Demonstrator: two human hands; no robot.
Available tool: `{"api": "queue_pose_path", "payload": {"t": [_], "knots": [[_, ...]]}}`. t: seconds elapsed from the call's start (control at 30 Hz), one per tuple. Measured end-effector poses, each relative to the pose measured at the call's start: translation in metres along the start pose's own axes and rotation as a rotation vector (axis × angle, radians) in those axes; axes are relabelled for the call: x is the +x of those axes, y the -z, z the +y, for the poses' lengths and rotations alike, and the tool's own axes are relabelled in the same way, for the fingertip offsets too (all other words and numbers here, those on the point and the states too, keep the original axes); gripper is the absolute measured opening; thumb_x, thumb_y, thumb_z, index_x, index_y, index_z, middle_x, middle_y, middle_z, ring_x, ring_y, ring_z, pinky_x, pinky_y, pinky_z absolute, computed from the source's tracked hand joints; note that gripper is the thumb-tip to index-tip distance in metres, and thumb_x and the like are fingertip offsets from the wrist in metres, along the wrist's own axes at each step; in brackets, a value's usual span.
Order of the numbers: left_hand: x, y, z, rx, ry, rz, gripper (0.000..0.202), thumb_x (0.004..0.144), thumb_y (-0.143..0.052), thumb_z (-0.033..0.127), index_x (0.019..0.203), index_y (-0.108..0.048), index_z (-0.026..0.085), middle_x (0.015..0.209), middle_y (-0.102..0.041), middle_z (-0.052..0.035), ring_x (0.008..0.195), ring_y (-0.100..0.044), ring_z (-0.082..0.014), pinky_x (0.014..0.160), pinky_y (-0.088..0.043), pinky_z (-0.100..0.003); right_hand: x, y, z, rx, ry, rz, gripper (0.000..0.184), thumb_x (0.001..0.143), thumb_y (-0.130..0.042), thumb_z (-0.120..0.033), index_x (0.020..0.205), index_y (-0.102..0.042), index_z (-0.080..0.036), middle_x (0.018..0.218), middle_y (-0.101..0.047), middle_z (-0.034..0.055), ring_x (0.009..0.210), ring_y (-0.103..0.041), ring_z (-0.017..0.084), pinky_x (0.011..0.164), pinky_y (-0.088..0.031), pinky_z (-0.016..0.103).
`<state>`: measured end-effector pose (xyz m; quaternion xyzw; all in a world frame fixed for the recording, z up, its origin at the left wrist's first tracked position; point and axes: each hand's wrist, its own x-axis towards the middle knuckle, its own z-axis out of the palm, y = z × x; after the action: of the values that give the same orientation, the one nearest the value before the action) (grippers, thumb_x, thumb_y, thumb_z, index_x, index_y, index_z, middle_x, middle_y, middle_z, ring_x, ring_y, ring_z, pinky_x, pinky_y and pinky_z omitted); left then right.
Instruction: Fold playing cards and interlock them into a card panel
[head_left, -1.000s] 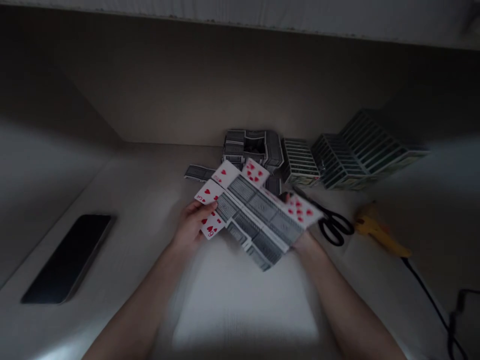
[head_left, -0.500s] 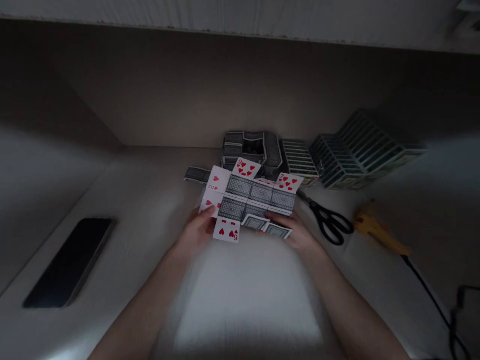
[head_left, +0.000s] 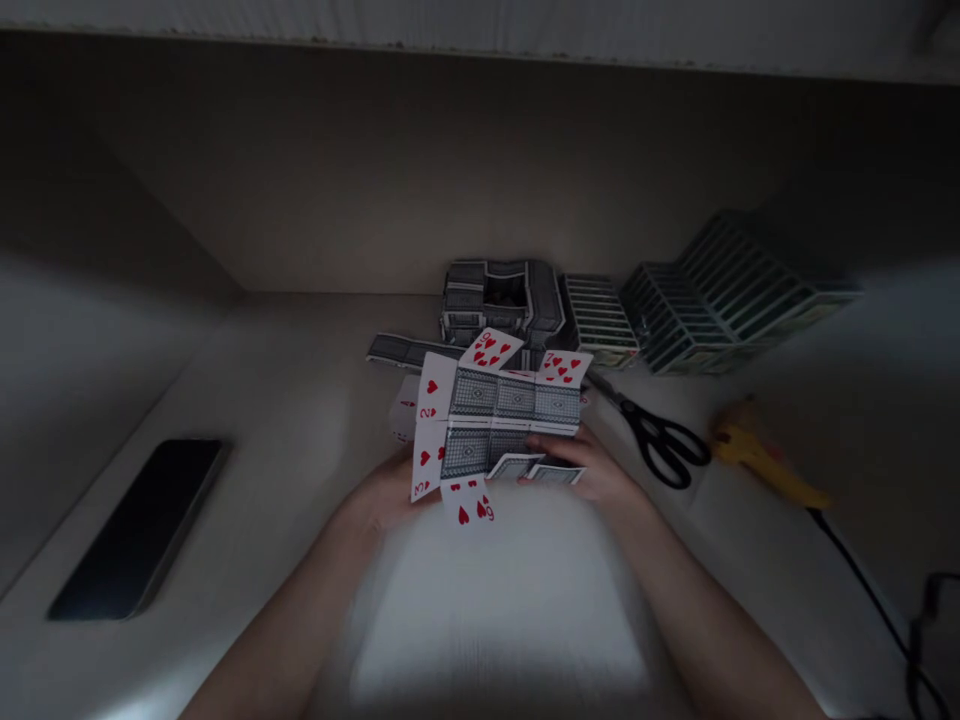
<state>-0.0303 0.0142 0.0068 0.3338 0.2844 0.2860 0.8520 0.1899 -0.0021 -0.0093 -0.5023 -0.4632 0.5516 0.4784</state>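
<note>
A panel of joined playing cards is held up in the middle, patterned backs facing me. Heart-faced cards stick out as flaps along its edges, and two folded card flaps stand at the lower right. My left hand is at the panel's lower left, its fingers hidden behind the cards. On the right, my right hand grips the panel's lower right edge, fingers over the patterned side. Behind the panel, at the left, a loose-looking card with a red mark shows in part.
Behind stand a grey card-built structure, a slatted piece and a larger stepped one. A card strip lies near them. Black scissors and a yellow glue gun with a cord lie right; a phone lies left.
The panel has turned slightly and its left side has come lower. My left thumb, on the front of the cards before, is now out of sight behind them. The right hand stays on its edge.
</note>
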Motion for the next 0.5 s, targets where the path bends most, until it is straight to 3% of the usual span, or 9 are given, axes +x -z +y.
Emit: {"api": "queue_pose_path", "payload": {"t": [0.1, 0.2, 0.33, 0.4, 0.5], "knots": [[0.0007, 0.0027, -0.0008, -0.041, 0.021, -0.120, 0.047, 0.062, -0.066, 0.045, 0.099, -0.061, 0.016, 0.092, -0.066, -0.0096, 0.095, -0.057, -0.0259, 0.081, -0.044, -0.040, 0.0021, -0.0002, 0.0005, 0.109, -0.063, -0.103, 0.032, 0.062, -0.068, -0.029, 0.093, -0.064, -0.021, 0.093, -0.067, 0.0033, 0.087, -0.061, 0.024, 0.078, -0.048, 0.038], [0.0005, 0.0039, -0.0018, -0.066, 0.034, -0.190, 0.065, 0.049, -0.070, 0.054, 0.098, -0.060, 0.014, 0.095, -0.065, -0.0095, 0.096, -0.056, -0.0282, 0.082, -0.044, -0.041, 0.0039, -0.0003, 0.0010, 0.167, -0.112, -0.153, 0.033, 0.062, -0.069, -0.027, 0.094, -0.064, -0.021, 0.095, -0.066, 0.0029, 0.088, -0.060, 0.024, 0.077, -0.048, 0.036], [0.0000, 0.0032, -0.0038, -0.109, 0.004, -0.259, 0.060, 0.049, -0.073, 0.049, 0.098, -0.061, 0.018, 0.100, -0.064, -0.0081, 0.097, -0.057, -0.0290, 0.083, -0.044, -0.040, 0.0040, -0.0006, 0.0009, 0.162, -0.128, -0.164, 0.029, 0.062, -0.068, -0.027, 0.091, -0.065, -0.021, 0.092, -0.067, 0.0026, 0.086, -0.061, 0.024, 0.076, -0.048, 0.036], [0.0004, 0.0036, -0.0052, -0.122, -0.020, -0.222, 0.055, 0.056, -0.073, 0.039, 0.106, -0.058, 0.020, 0.106, -0.062, -0.0085, 0.099, -0.056, -0.0282, 0.084, -0.044, -0.041, 0.0040, -0.0003, 0.0010, 0.143, -0.102, -0.147, 0.028, 0.062, -0.068, -0.026, 0.089, -0.065, -0.020, 0.091, -0.067, 0.0027, 0.087, -0.061, 0.023, 0.080, -0.046, 0.036], [0.0014, 0.0045, -0.0069, -0.106, -0.006, -0.061, 0.055, 0.065, -0.068, 0.032, 0.115, -0.052, 0.020, 0.107, -0.062, -0.0110, 0.096, -0.059, -0.0267, 0.082, -0.046, -0.040, 0.0042, 0.0007, 0.0011, 0.130, -0.101, -0.133, 0.028, 0.062, -0.069, -0.026, 0.089, -0.066, -0.020, 0.090, -0.068, 0.0026, 0.087, -0.061, 0.023, 0.081, -0.046, 0.037]]}}
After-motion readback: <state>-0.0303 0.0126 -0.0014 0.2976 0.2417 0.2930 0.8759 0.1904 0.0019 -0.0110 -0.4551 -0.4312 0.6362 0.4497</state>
